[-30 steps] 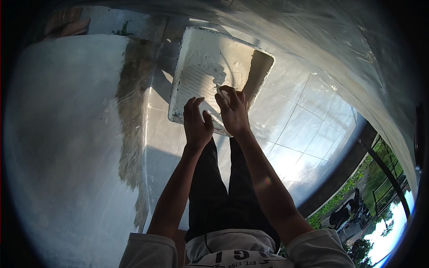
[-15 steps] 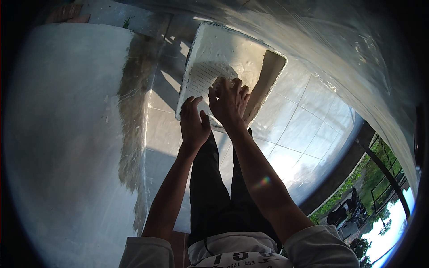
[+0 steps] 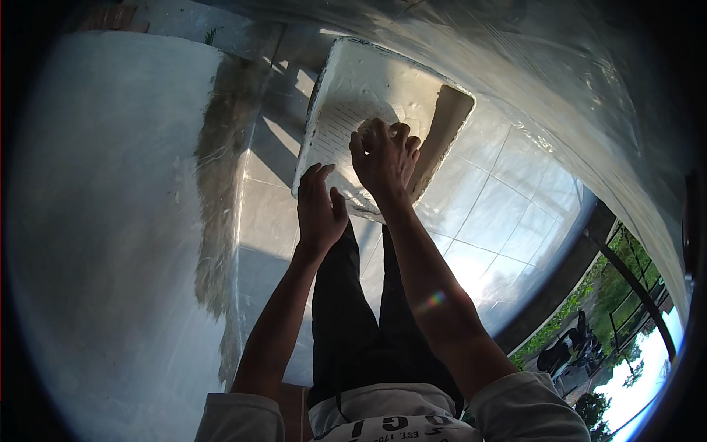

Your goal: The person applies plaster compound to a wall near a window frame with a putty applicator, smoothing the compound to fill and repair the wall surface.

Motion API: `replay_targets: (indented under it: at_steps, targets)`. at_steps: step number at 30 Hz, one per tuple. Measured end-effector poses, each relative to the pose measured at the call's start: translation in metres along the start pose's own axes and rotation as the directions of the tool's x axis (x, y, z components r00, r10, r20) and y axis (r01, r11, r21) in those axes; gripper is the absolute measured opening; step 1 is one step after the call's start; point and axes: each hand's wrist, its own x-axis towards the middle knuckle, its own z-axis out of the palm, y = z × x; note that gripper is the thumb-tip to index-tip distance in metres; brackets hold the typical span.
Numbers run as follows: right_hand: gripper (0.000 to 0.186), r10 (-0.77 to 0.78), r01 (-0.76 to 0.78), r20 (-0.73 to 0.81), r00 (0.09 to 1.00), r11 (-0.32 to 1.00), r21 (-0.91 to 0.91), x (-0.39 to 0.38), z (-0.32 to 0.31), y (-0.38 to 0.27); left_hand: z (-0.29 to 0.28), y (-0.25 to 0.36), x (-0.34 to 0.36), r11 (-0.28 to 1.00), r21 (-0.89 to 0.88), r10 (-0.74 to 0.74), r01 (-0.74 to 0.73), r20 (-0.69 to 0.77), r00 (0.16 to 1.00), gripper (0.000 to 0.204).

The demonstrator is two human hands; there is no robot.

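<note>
A rectangular tray (image 3: 312,116) with a dark-smeared rim stands before me on the tiled floor. Thick whitish paste (image 3: 398,77) coats its inside, and thin parallel lines (image 3: 340,125) mark the left part. Over the middle of the tray is my right hand (image 3: 387,158), its fingers bent and closed at the paste. Whatever lies under those fingertips is hidden by the hand. My left hand (image 3: 318,210) is at the tray's near left corner, fingers stretched, thumb apart, holding nothing.
To the left rises a large pale surface (image 3: 118,184) with a rough grey-brown strip (image 3: 221,169) along its edge. Clear plastic sheeting (image 3: 574,66) hangs on the far right side. Sunlit floor tiles (image 3: 501,199) lie right of the tray. A motorbike (image 3: 574,346) stands outside, lower right.
My right hand has shifted slightly right and its fingers look more curled. In the picture the tray sits a little further right. My left hand is nearly unmoved.
</note>
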Motion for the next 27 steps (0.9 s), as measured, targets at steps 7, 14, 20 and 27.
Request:
replay_targets:
  at_steps: [7,14,20,27]
  targets:
    - [0.041,-0.011,0.012,0.108,0.994,1.000,-0.009,-0.030,0.018,-0.004,0.001,-0.003,0.000,1.000,0.022,0.002,-0.002,-0.021,1.000,0.045]
    - [0.040,-0.025,0.027,0.063,0.998,0.999,-0.043,0.001,0.008,-0.004,0.004,0.001,-0.002,1.000,0.010,-0.001,0.002,-0.045,0.999,0.045]
    - [0.042,0.018,-0.025,0.314,0.949,0.999,0.019,-0.073,0.013,-0.003,-0.015,-0.006,-0.007,1.000,0.005,-0.021,0.022,-0.146,0.989,0.044]
    - [0.042,-0.144,0.151,0.151,0.978,0.988,-0.037,-0.048,0.012,0.007,-0.029,0.001,-0.007,0.999,0.009,-0.038,0.040,-0.149,0.988,0.043]
